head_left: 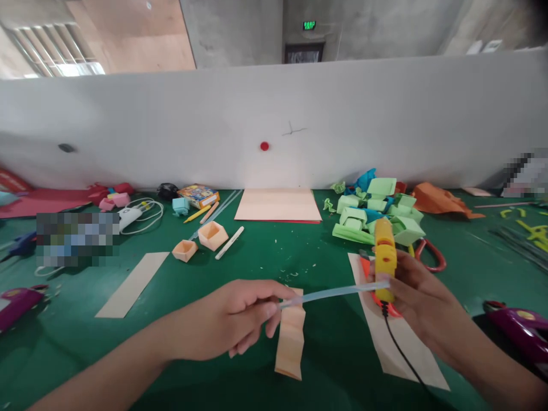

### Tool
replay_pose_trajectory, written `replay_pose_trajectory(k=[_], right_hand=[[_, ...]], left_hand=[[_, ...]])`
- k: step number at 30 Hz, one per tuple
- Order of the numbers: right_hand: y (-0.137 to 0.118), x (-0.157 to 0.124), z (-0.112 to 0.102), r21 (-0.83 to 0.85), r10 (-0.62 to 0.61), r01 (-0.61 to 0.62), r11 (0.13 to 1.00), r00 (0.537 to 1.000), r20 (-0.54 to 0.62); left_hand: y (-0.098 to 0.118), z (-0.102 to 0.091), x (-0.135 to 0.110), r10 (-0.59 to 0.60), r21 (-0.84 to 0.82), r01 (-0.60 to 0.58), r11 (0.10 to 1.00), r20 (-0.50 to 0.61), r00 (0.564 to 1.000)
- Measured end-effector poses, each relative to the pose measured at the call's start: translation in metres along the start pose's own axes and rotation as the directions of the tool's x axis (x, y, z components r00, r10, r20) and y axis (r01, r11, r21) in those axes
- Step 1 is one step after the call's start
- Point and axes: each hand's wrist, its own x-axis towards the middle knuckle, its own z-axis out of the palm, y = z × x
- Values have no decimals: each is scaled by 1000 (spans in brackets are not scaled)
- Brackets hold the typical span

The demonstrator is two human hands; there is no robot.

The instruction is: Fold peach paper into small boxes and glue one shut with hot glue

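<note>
Folded peach paper strip (291, 342) lower centre on green worktop (214, 365) | left hand (235, 319) grip pinching clear glue stick (334, 294) | right hand (417, 299) grip wrapped round yellow glue gun (385, 257), stick seemingly meeting its rear | green paper boxes (377, 217) behind, centre right

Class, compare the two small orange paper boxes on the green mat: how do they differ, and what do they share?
The nearer paper box looks smaller; the farther paper box looks larger. The nearer one sits left and closer to the camera; the farther one lies beside a white stick. Both are orange, open-topped, folded paper, resting on the green mat, untouched by either hand.
</note>
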Motion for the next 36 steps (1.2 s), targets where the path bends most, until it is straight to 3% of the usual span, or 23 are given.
replay_pose_trajectory(k=[2,7,17,29,36], right_hand=[[4,-1,8,53,94,-97,994,993,71],[15,-5,34,149,30,-59,987,982,188],[24,-5,35,156,-88,67,985,988,130],[18,-2,30,187,-43,33,982,998,46],[16,-5,30,-17,-154,154,988,988,-5]], left_hand=[[-8,0,-1,16,-38,-17,999,-31,999],[-24,-8,8,38,-139,-42,989,-33,999],[-29,-9,12,-26,-210,16,978,-46,999],[-40,-25,14,-93,-249,72,966,-74,993],[-38,-21,16,-104,-259,81,962,-77,992]])
